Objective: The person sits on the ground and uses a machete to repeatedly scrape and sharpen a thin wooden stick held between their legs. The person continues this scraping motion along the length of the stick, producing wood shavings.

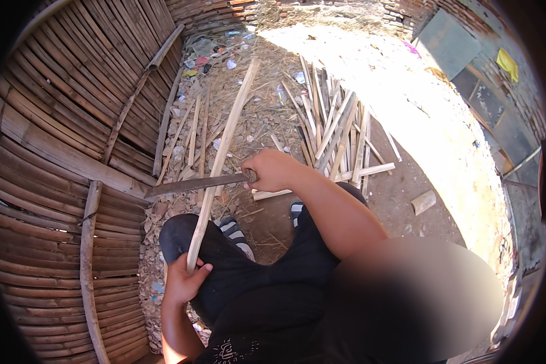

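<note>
My left hand (184, 280) is closed around the near end of a long pale wooden strip (227, 136). The strip slants up and away over my left knee toward the far ground. In my right hand (272, 171) is the handle end of a machete (185, 185) with a long, dark, flat blade. Its blade points left and crosses the strip a little beyond my knee. Whether its edge bites into the wood I cannot tell. My fingers hide most of the handle.
A heap of cut wooden strips (340, 130) lies ahead to the right. A bamboo slat wall (48, 139) stands close on my left. A short log piece (423, 202) rests on the ground at right. Litter and chips cover the ground; a brick wall (215, 13) rises behind.
</note>
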Available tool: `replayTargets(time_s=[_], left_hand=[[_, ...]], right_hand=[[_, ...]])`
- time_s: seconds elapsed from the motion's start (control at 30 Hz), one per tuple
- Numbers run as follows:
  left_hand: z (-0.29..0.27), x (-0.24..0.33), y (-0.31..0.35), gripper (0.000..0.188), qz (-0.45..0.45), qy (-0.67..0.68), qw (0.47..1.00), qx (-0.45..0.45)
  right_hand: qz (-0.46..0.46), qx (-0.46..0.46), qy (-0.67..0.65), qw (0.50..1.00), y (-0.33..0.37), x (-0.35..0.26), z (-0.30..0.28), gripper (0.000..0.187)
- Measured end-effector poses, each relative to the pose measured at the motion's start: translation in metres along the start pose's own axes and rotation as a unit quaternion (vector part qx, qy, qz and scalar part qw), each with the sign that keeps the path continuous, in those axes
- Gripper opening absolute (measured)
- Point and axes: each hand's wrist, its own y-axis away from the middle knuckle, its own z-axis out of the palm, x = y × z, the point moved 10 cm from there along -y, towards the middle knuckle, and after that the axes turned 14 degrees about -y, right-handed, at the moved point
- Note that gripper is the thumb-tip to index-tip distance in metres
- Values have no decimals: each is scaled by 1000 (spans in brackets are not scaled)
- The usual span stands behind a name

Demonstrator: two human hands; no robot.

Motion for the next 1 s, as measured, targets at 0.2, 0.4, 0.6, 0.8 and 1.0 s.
replayTargets(time_s=[0.2, 0.4, 0.6, 0.8, 1.0], left_hand=[[-1, 4, 1, 30, 5, -35, 999, -8], [-1, 10, 2, 25, -6, -17, 1000, -15], [2, 5, 0, 25, -8, -4, 1000, -21], [1, 2, -1, 24, -8, -24, 999, -20], [-1, 8, 0, 28, 11, -22, 999, -26]], right_hand=[[-30, -72, 17, 997, 1, -18, 19, 37], [99, 152, -51, 982, 15, 49, -66, 44], [88, 127, -55, 986, 12, 44, -52, 43], [13, -52, 9, 999, 1, -8, 16, 39], [42, -9, 0, 999, 5, 9, -17, 42]])
